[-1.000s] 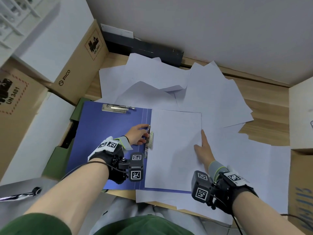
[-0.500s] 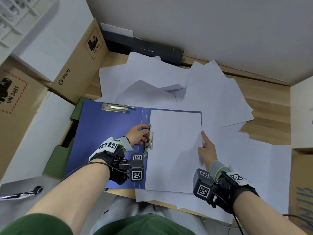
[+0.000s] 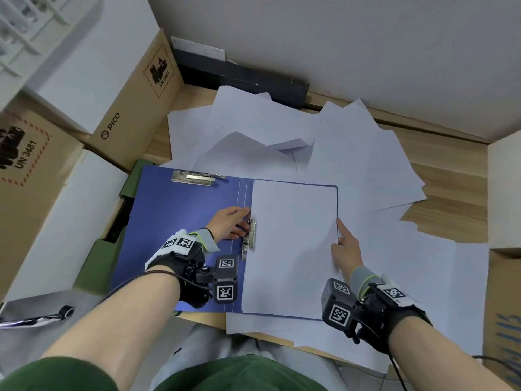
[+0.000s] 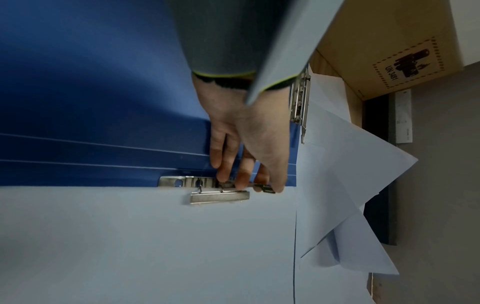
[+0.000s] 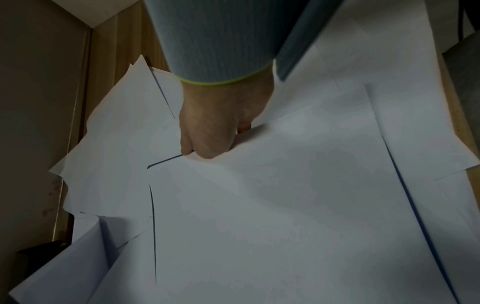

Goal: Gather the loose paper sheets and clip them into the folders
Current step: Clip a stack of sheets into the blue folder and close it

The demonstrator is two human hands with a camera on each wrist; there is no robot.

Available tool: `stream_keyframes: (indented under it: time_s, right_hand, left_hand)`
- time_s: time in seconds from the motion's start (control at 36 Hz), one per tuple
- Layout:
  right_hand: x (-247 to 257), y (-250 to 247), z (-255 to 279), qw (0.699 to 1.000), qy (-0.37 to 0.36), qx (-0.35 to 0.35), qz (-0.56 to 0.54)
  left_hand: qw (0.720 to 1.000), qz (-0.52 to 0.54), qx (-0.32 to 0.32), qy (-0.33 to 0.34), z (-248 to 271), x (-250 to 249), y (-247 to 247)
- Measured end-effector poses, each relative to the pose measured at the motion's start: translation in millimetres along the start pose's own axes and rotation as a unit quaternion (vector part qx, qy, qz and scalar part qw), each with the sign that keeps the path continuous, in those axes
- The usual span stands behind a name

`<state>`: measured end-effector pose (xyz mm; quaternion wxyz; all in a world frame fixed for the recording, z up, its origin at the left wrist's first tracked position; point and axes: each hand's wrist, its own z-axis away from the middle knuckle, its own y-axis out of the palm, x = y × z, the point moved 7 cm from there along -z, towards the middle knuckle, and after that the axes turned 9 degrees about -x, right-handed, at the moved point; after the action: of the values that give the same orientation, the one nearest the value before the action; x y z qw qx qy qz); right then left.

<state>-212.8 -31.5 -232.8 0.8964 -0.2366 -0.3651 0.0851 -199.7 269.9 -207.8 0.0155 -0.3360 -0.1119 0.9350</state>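
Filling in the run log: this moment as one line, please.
step: clipping sheets; left hand: grips clip lever; right hand: pinches paper stack edge; blue folder: open

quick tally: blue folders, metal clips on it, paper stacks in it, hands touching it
blue folder: 1
metal clips: 2, top clip, spine clip
paper stack: 1
hands: 2, left hand, right hand
total: 6

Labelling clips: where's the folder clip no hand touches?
Head view: the untouched clip lies at the far edge of the blue folder, left half, beyond the left hand.
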Motion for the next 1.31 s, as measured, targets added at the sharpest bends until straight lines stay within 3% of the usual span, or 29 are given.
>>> stream_keyframes:
  time_s: [0.31, 0.42, 0.56, 0.69, 1.0, 1.19, 1.31]
  right_hand:
    - [2, 7, 0, 1.000, 0.017, -0.016, -0.003]
    - [10, 5, 8, 1.000, 0.004, -0.021, -0.009]
    - [12, 6, 13, 1.000, 0.009, -0.028, -0.007]
    - [7, 7, 6, 1.000, 0.017, -0.014, -0.013]
    - [2, 9, 6, 0.999, 0.029, -0.005, -0.036]
    - [-5, 9, 2, 0.999, 0.034, -0.004, -0.041]
    - [-7, 0, 5, 0.998, 0.047, -0.017, -0.035]
  left_hand:
    - [0.997, -0.025, 0.076, 0.015, 13, 7, -17]
    - [0.992, -0.076, 0.094, 0.031, 15, 7, -19]
    - [0.972, -0.160, 0.169, 0.040, 20, 21, -8]
    - [0.957, -0.253, 0.115, 0.085, 14, 26, -11]
    - [0.868, -0.479, 0.065, 0.109, 4, 22, 0]
    - [0.864, -0.478, 0.125, 0.097, 4, 22, 5]
    - [0.887, -0.412, 0.196, 0.075, 12, 29, 13]
